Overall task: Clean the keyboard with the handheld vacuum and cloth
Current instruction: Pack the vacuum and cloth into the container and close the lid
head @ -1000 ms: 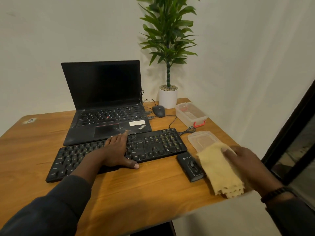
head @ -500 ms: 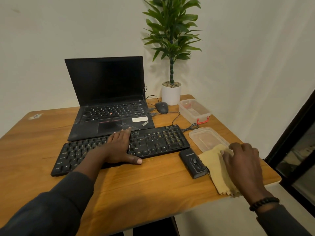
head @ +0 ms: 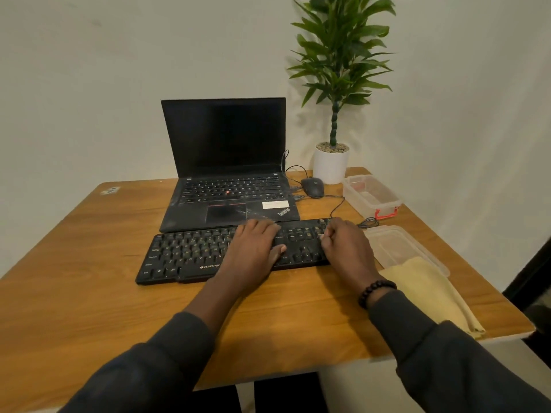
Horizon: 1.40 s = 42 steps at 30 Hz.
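Near edge: two dark sleeves reach in over the wooden table (head: 89, 263). Yellow cloth (head: 429, 293) lies folded at the table's right edge, its far end on a clear plastic lid (head: 399, 245), nobody holding it. Right hand (head: 347, 248) sits at the right end of the black keyboard (head: 190, 251), fingers curled in over the numpad; whether they grip the keyboard edge or something small is hidden, cannot tell. Left hand (head: 253, 248) rests flat on the keyboard's middle, fingers spread and relaxed, holding nothing, pinning it down. Handheld vacuum not visible now, likely behind the right arm. Behind: open laptop (head: 223, 162) just beyond the keyboard, mouse (head: 312, 186), clear container (head: 369, 195), potted plant (head: 334, 120).

Risks: lifting or tilting the keyboard could tug its cable (head: 338, 208) and drag the mouse; the cloth overhangs the edge and a sleeve brush could drop it
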### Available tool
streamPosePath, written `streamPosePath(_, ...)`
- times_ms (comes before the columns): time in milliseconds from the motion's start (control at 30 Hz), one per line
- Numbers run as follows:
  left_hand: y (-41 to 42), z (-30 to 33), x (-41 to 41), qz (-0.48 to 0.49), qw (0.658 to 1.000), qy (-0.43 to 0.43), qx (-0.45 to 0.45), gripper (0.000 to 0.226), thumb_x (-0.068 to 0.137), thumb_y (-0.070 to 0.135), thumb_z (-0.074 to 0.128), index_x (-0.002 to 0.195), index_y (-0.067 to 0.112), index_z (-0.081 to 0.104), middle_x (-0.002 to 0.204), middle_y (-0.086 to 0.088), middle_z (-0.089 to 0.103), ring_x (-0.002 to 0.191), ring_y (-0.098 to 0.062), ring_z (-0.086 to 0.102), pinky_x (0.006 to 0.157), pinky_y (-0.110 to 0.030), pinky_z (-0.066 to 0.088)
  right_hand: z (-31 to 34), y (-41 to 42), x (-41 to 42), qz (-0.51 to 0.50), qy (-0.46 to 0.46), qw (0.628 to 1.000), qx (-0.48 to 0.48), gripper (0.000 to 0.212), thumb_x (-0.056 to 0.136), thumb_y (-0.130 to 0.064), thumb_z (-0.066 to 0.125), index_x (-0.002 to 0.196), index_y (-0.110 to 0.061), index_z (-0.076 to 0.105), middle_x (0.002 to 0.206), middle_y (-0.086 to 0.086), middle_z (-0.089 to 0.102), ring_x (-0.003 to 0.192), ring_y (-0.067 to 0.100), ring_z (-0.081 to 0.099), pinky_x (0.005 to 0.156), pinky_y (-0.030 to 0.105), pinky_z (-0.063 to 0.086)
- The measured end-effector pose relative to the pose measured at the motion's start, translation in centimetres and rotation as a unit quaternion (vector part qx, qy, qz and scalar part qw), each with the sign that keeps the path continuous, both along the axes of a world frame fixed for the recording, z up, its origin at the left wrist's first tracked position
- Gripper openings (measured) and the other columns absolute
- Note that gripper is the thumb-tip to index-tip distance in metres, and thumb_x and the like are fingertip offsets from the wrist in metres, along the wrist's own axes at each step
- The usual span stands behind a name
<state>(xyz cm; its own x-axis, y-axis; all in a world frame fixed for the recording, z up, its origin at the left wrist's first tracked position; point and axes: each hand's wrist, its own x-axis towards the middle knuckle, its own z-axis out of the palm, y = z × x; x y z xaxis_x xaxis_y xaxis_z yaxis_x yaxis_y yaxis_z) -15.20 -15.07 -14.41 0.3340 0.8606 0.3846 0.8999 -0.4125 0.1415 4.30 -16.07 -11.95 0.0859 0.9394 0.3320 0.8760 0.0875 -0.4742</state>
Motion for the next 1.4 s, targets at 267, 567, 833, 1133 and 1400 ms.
streamPosePath(267, -0.7, -0.5, -0.1, 0.002, 0.997, -0.059, 0.041, 0.015, 0.100, 0.020, 0.051, 0.111, 0.020, 0.062, 0.107, 0.003, 0.063, 0.097, -0.011, 0.054, 0.087, -0.027, 0.043, 0.2, 1.7, -0.9, -0.006, 0.002, 1.000, 0.000, 0.005, 0.094, -0.021, 0.056, 0.092, -0.019, 0.060, 0.089, -0.001, 0.061, 0.081, 0.015, 0.057, 0.065, 0.030, 0.050)
streamPosePath(567, -0.8, 0.6, -6.3, 0.382, 0.922, -0.068, -0.007, 0.053, 0.098, 0.048, 0.048, 0.125, 0.003, 0.048, 0.129, -0.021, 0.048, 0.120, -0.035, 0.043, 0.102, -0.045, 0.038, -0.7, 4.8, 1.2, -0.150, -0.120, 0.971, -0.140, 0.046, 0.098, -0.045, 0.041, 0.122, -0.007, 0.053, 0.127, 0.019, 0.052, 0.119, 0.035, 0.045, 0.093, 0.045, 0.045)
streamPosePath(833, -1.3, 0.3, -12.6, 0.492, 0.844, -0.160, -0.141, 0.072, 0.101, 0.054, 0.035, 0.136, -0.009, 0.040, 0.140, -0.031, 0.043, 0.129, -0.045, 0.039, 0.107, -0.048, 0.031, -1.1, 5.8, 0.7, -0.172, -0.074, 0.963, -0.196, 0.065, 0.097, -0.058, 0.033, 0.125, -0.003, 0.053, 0.133, 0.022, 0.049, 0.122, 0.036, 0.045, 0.097, 0.044, 0.042)
streamPosePath(1133, 0.2, 2.1, -14.0, 0.497, 0.807, -0.284, -0.145, 0.073, 0.101, 0.057, 0.033, 0.130, -0.007, 0.049, 0.140, -0.030, 0.037, 0.130, -0.043, 0.032, 0.107, -0.048, 0.029, -0.2, 7.3, 0.6, -0.189, -0.032, 0.969, -0.153, 0.070, 0.096, -0.060, 0.027, 0.118, -0.001, 0.058, 0.127, 0.024, 0.053, 0.116, 0.040, 0.048, 0.099, 0.045, 0.040)
streamPosePath(1400, 5.2, 6.6, -16.2, 0.455, 0.823, -0.324, -0.108, 0.074, 0.102, 0.058, 0.028, 0.132, -0.007, 0.045, 0.140, -0.030, 0.037, 0.130, -0.043, 0.032, 0.107, -0.050, 0.032, 4.1, 11.5, -0.1, -0.177, 0.024, 0.982, -0.064, 0.067, 0.098, -0.056, 0.029, 0.121, 0.002, 0.055, 0.127, 0.026, 0.050, 0.116, 0.040, 0.046, 0.098, 0.046, 0.038)
